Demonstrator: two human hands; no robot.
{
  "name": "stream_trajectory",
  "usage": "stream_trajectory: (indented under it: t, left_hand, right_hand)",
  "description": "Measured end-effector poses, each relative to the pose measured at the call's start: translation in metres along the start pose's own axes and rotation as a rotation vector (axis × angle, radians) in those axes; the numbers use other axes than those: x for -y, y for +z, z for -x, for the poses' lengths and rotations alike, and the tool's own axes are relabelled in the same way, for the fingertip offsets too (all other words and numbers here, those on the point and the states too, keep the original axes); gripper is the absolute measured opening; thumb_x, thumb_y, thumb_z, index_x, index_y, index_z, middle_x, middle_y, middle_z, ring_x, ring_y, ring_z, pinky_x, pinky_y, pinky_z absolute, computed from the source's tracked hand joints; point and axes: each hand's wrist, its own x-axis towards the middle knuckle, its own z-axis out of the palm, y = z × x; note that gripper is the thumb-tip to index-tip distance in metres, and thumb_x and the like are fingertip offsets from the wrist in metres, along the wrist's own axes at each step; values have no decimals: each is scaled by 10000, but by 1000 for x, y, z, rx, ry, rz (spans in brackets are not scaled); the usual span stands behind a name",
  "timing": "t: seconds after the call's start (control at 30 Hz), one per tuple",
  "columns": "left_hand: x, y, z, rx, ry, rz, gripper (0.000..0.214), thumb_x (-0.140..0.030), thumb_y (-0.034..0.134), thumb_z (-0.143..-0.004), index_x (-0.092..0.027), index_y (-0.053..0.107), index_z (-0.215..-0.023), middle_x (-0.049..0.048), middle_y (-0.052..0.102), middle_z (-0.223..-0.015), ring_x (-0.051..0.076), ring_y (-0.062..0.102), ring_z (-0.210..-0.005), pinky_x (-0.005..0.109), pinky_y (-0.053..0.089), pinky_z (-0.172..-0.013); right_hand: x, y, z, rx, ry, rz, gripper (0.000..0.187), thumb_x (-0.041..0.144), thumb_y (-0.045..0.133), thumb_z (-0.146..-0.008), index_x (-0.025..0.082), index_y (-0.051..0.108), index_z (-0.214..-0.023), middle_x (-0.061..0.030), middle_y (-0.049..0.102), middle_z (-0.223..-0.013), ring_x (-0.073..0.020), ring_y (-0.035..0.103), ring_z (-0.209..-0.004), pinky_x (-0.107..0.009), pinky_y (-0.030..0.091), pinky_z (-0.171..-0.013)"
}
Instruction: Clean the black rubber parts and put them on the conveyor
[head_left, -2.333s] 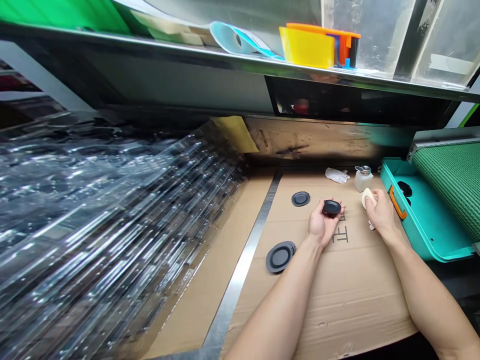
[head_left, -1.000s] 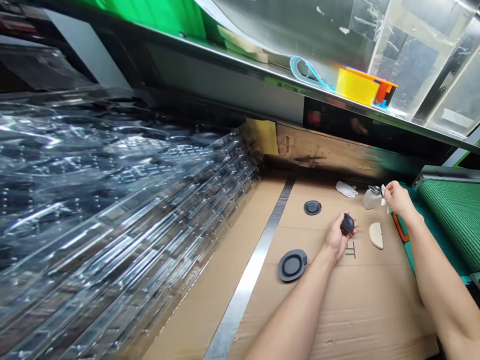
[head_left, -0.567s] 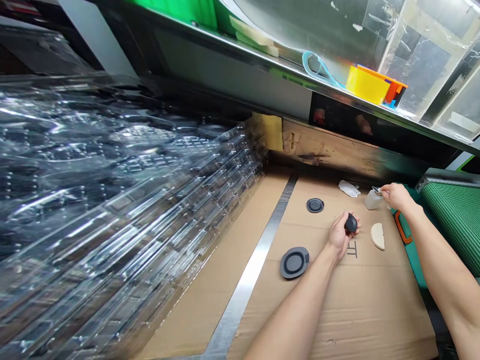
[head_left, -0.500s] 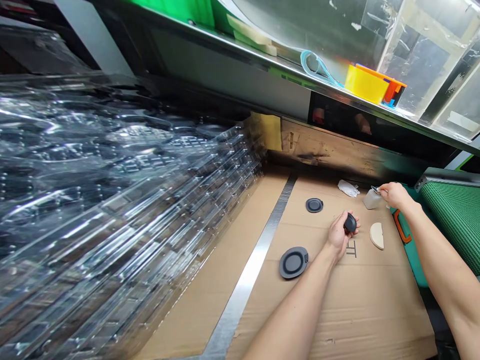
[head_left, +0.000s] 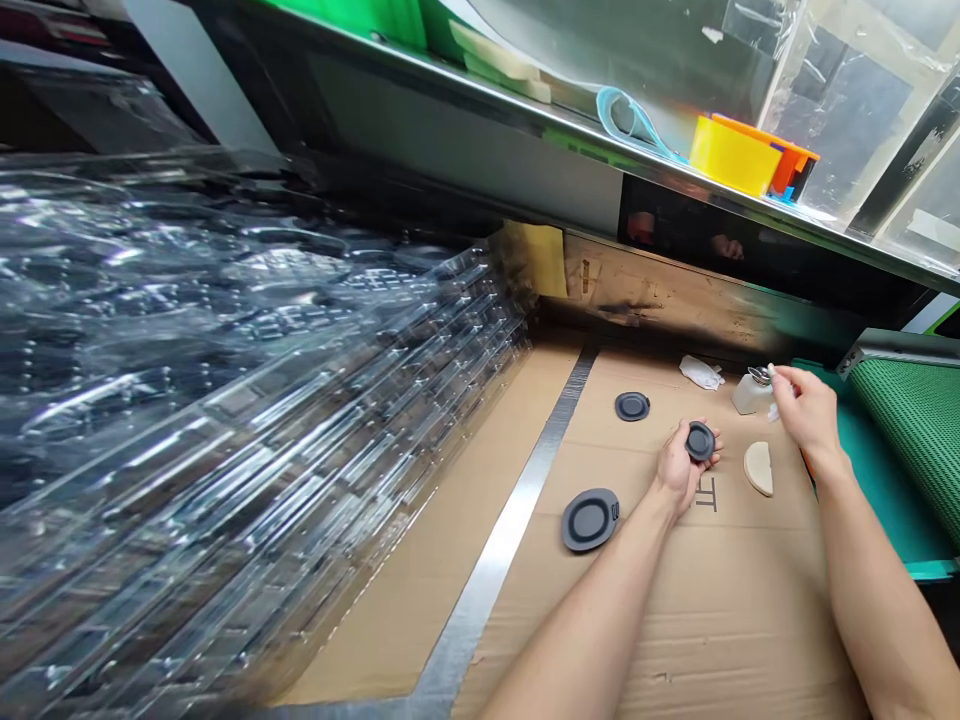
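My left hand (head_left: 681, 462) holds a small dark grey round cap-like piece (head_left: 700, 441), its recessed face turned up. Fingers curl beneath it and the thumb lies at its side. My right hand (head_left: 806, 408) is closed in a pinch just right of a small white dispenser bottle (head_left: 748, 394) with a metal top. A bit of white shows at its fingertips; I cannot make out what they hold. Two dark grey oval pieces, a larger one (head_left: 590, 520) and a smaller one (head_left: 632, 406), lie left of my left hand. A cream half-round pad (head_left: 759, 469) lies below the bottle.
Cardboard (head_left: 720, 600) covers the work surface, with silver tape (head_left: 495, 560) across it. Stacked clear plastic trays (head_left: 300, 420) fill the left. A crumpled white cloth (head_left: 701, 373) lies behind. A green conveyor belt (head_left: 915, 430) borders the right; a shelf holds a yellow container (head_left: 733, 156).
My right hand has drawn back to the right from the bottle's top. My left hand has turned the dark piece so its recessed face shows more.
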Motion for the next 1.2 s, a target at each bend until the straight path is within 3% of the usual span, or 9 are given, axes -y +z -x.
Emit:
stream_trajectory:
  t: [0.13, 0.27, 0.37, 0.5, 0.6, 0.7, 0.83, 0.97, 1.2]
  left_hand:
    - [5, -3, -4, 8, 11, 20, 338, -431, 508, -990, -113, 604, -1049, 168, 720, -981, 212, 709, -817, 307, 540, -690]
    - [9, -6, -7, 8, 55, -14, 286, -393, 550, -975, -126, 652, -961, 113, 720, -937, 208, 698, -882, 336, 561, -794]
    - [10, -7, -7, -5, 75, -45, 249, -358, 595, -951, -123, 669, -916, 100, 715, -904, 223, 696, -933, 354, 559, -852]
    - [10, -8, -6, -24, 97, -70, 227, -315, 539, -981, -131, 654, -917, 87, 707, -896, 217, 698, -953, 371, 556, -883]
    - [11, -7, -5, -30, 97, -73, 232, -303, 507, -997, -130, 645, -928, 103, 716, -908, 215, 697, -986, 368, 551, -897]
    - [12, -6, -4, -17, 88, -96, 236, -309, 524, -989, -124, 660, -932, 105, 722, -906, 218, 693, -1000, 369, 545, -916]
    - [13, -6, -3, -22, 127, -97, 215, -279, 548, -971, -127, 691, -920, 82, 721, -905, 206, 690, -999, 349, 530, -951]
    - [12, -6, -3, -30, 146, -75, 213, -266, 548, -970, -133, 696, -895, 79, 722, -883, 195, 695, -980, 329, 526, -952]
    - [12, -8, -3, 22, 122, -68, 191, -253, 554, -958, -141, 688, -882, 73, 733, -904, 186, 701, -955, 332, 522, -965]
  right_hand:
    - [18, 28, 60, 147, -128, -207, 327, 383, 506, -969, 222, 735, -1137, -83, 717, -1005, -207, 656, -895, -315, 511, -820]
    - [27, 57, 88, 286, -276, -267, 280, 301, 506, -988, 241, 722, -1154, -78, 668, -973, -203, 621, -906, -324, 508, -810]
    - [29, 64, 89, 317, -356, -165, 279, 275, 491, -1000, 259, 712, -1170, -77, 645, -994, -208, 588, -934, -324, 494, -806]
    - [26, 57, 89, 374, -326, 20, 258, 245, 488, -998, 242, 730, -1087, -84, 636, -955, -217, 562, -903, -324, 473, -780]
    - [21, 53, 94, 409, -307, -85, 238, 225, 493, -993, 223, 727, -1037, -74, 651, -939, -208, 574, -905, -321, 478, -816]
    - [25, 56, 98, 340, -310, -174, 247, 235, 474, -1007, 210, 707, -1083, -84, 660, -1006, -212, 576, -961, -326, 478, -861]
    - [39, 62, 99, 314, -274, -77, 264, 231, 448, -1015, 198, 709, -1037, -102, 650, -977, -240, 552, -953, -348, 468, -837]
    - [40, 60, 100, 359, -327, -11, 256, 236, 456, -1009, 208, 710, -1010, -95, 642, -967, -234, 542, -922, -339, 462, -802]
    - [44, 72, 96, 261, -216, -96, 204, 181, 469, -964, 210, 671, -965, -96, 662, -982, -241, 567, -966, -359, 475, -860]
